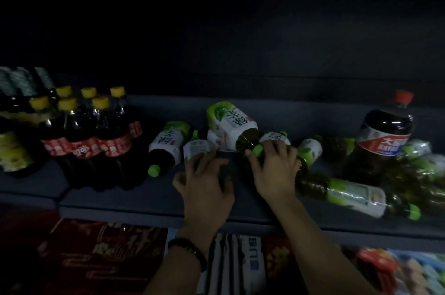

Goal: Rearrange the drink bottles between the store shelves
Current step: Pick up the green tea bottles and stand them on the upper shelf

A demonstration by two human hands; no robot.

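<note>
Several green tea bottles with green caps lie tumbled on the dark blue shelf (125, 205). My left hand (204, 188) curls round the lower part of one lying bottle (196, 147). My right hand (274, 169) grips another lying bottle (274, 138) near its green cap. A third bottle (231, 126) rests on top of these two, tilted. One more lies to the left (166, 145), cap toward me, and another at the front right (356, 194).
Upright cola bottles with yellow caps (86, 135) stand at the left, darker bottles (16, 126) beyond them. A big red-capped bottle (385, 135) stands at the right among wrapped green bottles (421, 162). Packaged goods (96, 253) fill the shelf below.
</note>
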